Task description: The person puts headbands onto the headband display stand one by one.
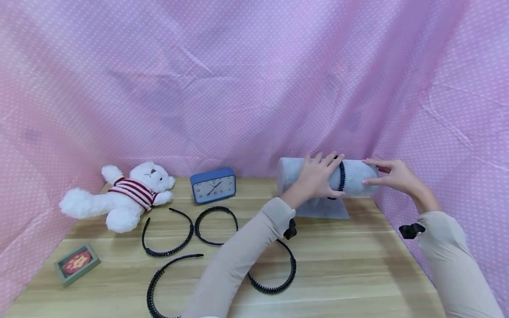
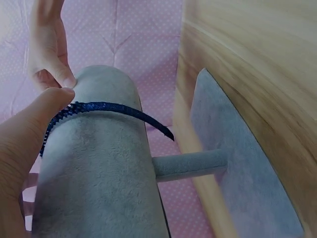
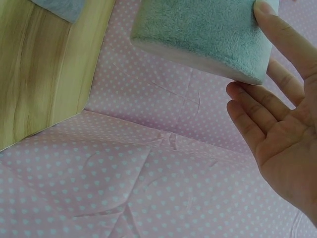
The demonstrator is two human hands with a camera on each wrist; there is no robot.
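Note:
A grey plush roll (image 1: 293, 170) stands sideways on a short post (image 2: 190, 164) above a flat grey base (image 1: 326, 210), at the right back of the table. A dark beaded headband (image 1: 342, 177) runs around the roll. My left hand (image 1: 315, 178) lies across the roll with fingers spread; its thumb touches the headband in the left wrist view, where its other fingers are mostly hidden. Thumb and fingers of my right hand (image 1: 395, 176) hold the roll's right end; in the right wrist view its lower fingers reach below the edge.
Several dark headbands, one a beaded headband (image 1: 191, 229), lie on the wooden table (image 1: 338, 274), partly under my left forearm. A white teddy bear (image 1: 123, 203), a blue clock (image 1: 213, 185) and a framed paw picture (image 1: 77, 264) are leftward. Pink dotted cloth (image 1: 238, 88) surrounds the table.

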